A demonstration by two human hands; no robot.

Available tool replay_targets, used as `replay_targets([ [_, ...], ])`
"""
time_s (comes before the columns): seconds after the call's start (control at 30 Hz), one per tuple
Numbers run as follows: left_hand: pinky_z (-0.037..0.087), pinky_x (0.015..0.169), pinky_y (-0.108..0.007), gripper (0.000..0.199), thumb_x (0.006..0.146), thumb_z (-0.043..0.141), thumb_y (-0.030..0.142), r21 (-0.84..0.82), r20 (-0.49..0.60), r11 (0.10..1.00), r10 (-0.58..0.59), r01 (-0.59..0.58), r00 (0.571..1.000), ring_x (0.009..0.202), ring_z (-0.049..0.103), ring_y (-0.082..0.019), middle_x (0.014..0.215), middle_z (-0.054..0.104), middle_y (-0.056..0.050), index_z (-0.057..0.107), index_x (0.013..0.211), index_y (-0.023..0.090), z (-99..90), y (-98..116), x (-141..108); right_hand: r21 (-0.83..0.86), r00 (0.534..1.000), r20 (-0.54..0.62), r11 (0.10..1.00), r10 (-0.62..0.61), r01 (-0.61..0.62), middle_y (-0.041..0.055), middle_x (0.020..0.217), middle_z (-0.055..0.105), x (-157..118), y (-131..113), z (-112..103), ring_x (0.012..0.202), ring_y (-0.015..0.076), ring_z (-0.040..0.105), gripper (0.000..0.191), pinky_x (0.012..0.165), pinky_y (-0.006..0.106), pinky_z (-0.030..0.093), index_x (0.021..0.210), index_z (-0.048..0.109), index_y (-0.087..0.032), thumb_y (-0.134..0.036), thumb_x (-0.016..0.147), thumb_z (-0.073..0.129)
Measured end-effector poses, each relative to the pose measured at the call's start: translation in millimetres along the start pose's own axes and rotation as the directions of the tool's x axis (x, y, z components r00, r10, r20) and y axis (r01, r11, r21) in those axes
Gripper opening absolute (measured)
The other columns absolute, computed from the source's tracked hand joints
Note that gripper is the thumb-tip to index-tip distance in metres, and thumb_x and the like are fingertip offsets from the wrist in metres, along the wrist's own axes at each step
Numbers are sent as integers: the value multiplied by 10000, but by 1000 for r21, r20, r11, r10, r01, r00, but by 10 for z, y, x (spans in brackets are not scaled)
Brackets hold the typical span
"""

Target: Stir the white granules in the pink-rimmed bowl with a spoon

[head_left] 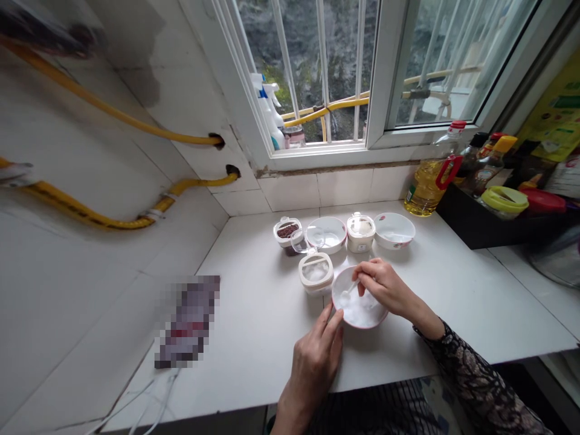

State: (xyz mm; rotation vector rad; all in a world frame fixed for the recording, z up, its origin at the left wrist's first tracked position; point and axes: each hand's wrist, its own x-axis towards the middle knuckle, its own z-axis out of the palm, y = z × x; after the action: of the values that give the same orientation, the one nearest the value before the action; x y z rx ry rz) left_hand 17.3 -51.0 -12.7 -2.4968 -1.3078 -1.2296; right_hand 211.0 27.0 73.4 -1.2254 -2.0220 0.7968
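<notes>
bowl (360, 314): small, white with pink rim, on the counter (254, 314) near front edge; holds white granules, salt or sugar, can't tell. Looks ceramic: rigid, breakable, light; best gripped at rim or side wall.
spoon (350, 292): small, white, thin, likely plastic; tip in the granules.
right hand (385, 287): fingers pinched closed on the spoon handle, above the bowl.
left hand (315, 359): loosely open, empty, fingertips touching bowl's left edge.
open jar (316, 273): just beside bowl, white contents.
behind: lidded jars, two more bowls.
</notes>
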Motion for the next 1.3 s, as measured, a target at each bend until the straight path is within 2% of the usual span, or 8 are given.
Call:
replay_targets([
  [0.2, 599, 852, -263, 325, 982, 447, 95, -14, -2, 1000, 1, -1, 1000, 1168, 657, -231, 1295, 638, -201, 539, 1292, 128, 4, 6, 4, 391, 963, -20, 888, 270, -241, 9, 542, 666, 37, 84, -109, 587, 174, 610, 178, 648, 293, 444, 748, 630, -185, -267, 799, 481],
  [0.37, 610, 809, -256, 321, 981, 437, 96, -14, -10, 1000, 2, -2, 1000, 1149, 668, -241, 1294, 635, -212, 545, 1282, 122, -2, 3, 12, 525, 954, -12, 813, 300, -250, 10, 533, 669, 86, 186, -154, 574, 175, 633, 172, 712, 316, 479, 750, 641, -174, -321, 766, 552],
  [0.47, 610, 816, -263, 323, 977, 426, 86, -12, -11, 1000, 7, -7, 1000, 1152, 666, -242, 1287, 639, -214, 544, 1275, 117, -6, 2, 14, 544, 961, -114, 825, 253, -153, 18, 592, 693, 116, 146, -121, 632, 188, 667, 192, 753, 334, 495, 806, 640, -175, -347, 812, 556],
  [0.57, 610, 820, -263, 327, 974, 423, 82, 2, -20, 1000, 18, -18, 1000, 1147, 669, -241, 1265, 652, -212, 539, 1278, 115, -5, 4, 17, 444, 956, -269, 896, 115, 18, 28, 706, 723, 130, 22, -17, 732, 199, 696, 192, 755, 336, 505, 908, 620, -191, -341, 912, 499],
  [0.67, 613, 807, -261, 335, 973, 422, 77, 5, -18, 1000, 19, -19, 1000, 1134, 676, -240, 1259, 654, -214, 532, 1287, 114, 1, 4, 20, 113, 937, -311, 973, -158, 202, 55, 853, 751, 132, -94, 126, 815, 197, 693, 164, 825, 365, 490, 1002, 602, -200, -246, 978, 446],
  [0.8, 614, 807, -260, 344, 972, 421, 75, 1, -27, 1000, 20, -20, 999, 1127, 680, -241, 1244, 664, -205, 531, 1296, 114, 9, -2, 19, -246, 841, -191, 854, -507, 459, 43, 862, 753, 128, -129, 222, 799, 186, 688, 228, 974, 437, 414, 1035, 580, -200, -88, 954, 399],
  [1.03, 613, 813, -253, 332, 981, 428, 90, -6, -18, 1000, 11, -11, 1000, 1141, 673, -228, 1294, 639, -199, 533, 1293, 129, 3, 0, 13, -144, 872, -375, 949, -314, 280, 0, 668, 691, 48, -23, -23, 746, 201, 618, 177, 809, 361, 465, 903, 603, -219, -144, 931, 445],
  [1.3, 608, 840, -259, 360, 971, 450, 87, -19, -10, 1000, -7, 7, 1000, 1157, 664, -228, 1310, 633, -182, 521, 1318, 154, 6, 2, 4, -344, 945, -98, 902, -313, 263, 17, 668, 676, 50, 138, 89, 616, 175, 556, 199, 894, 407, 405, 809, 592, -201, -104, 852, 424],
])
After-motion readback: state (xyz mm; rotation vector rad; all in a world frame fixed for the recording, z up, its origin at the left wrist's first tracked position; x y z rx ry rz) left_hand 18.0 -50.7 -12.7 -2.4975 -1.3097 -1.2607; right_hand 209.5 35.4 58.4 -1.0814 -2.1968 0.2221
